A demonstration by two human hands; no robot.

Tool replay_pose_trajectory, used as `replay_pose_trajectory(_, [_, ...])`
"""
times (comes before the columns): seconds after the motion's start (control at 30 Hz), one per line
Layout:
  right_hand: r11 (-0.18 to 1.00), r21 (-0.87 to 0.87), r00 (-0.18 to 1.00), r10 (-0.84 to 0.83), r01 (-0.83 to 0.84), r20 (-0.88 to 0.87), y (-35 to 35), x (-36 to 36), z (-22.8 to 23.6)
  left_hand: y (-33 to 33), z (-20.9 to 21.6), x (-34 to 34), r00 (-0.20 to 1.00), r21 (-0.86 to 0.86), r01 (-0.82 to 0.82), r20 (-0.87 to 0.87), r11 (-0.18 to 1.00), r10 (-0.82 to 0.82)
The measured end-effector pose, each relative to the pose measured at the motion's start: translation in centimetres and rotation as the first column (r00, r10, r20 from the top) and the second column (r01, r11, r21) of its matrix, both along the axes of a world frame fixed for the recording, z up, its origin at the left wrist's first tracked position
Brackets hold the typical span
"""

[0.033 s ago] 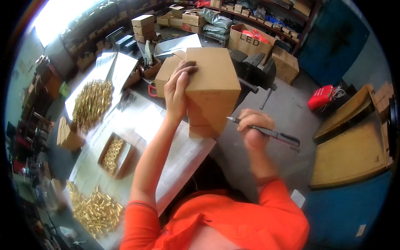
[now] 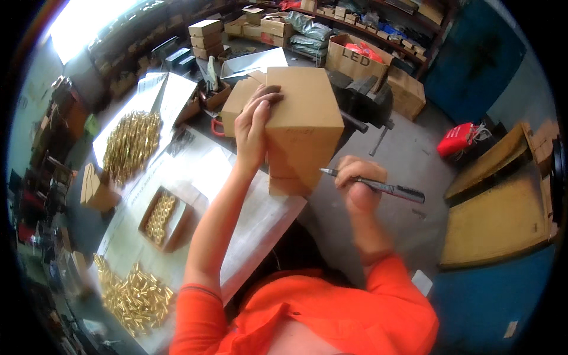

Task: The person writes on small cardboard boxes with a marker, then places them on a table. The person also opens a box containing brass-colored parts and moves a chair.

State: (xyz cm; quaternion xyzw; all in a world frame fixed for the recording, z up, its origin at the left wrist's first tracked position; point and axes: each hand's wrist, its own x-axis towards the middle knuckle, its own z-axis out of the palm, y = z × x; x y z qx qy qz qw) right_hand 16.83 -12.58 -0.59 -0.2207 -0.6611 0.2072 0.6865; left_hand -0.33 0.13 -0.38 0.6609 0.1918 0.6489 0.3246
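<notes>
A tall tan cardboard box [image 2: 305, 151] stands at the table's edge in front of me, with faint markings on its near side. My left hand [image 2: 253, 130] grips its upper left edge, the fingers lying over the top. In my right hand [image 2: 362, 180], closed, is a dark pen [image 2: 403, 192]. Its uncovered tip points left at the box's near side, a small gap away from it. Behind my left hand, another tan cardboard piece [image 2: 236, 106] adjoins the box; how they meet is hidden.
On the table [image 2: 260, 231] are an open box [image 2: 180, 228] of brass ring-like parts, a pile of short brass pieces [image 2: 137, 299] and a heap of long brass parts [image 2: 131, 145]. A dark vise [image 2: 361, 97] stands behind the box. Brown cartons [image 2: 405, 92] sit at the back.
My right hand has shifted very slightly left with the pen. My left hand keeps its hold on the box.
</notes>
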Motion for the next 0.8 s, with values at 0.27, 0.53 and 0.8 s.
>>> replay_pose_trajectory(0.27, [0.936, -0.315, 0.980, -0.109, 0.156, 0.164, -2.5, -5.3, -5.9, -5.1, -4.8, -8.5, 0.906, 0.050, -0.380, -0.182, 0.924, 0.382])
replay_pose_trajectory(0.53, [0.951, -0.307, 0.910, 0.111, 0.019, 0.399, 6.3, -14.8, -10.5, -12.3, -17.1, -14.8, 0.522, 0.119, -0.622, -0.673, 0.774, 0.523])
replay_pose_trajectory(0.8, [0.970, -0.237, 0.782, 0.181, -0.044, 0.597, 10.6, -16.6, -15.6, -11.7, -18.2, -15.0, 0.448, 0.087, -0.599, -0.787, 0.796, 0.424])
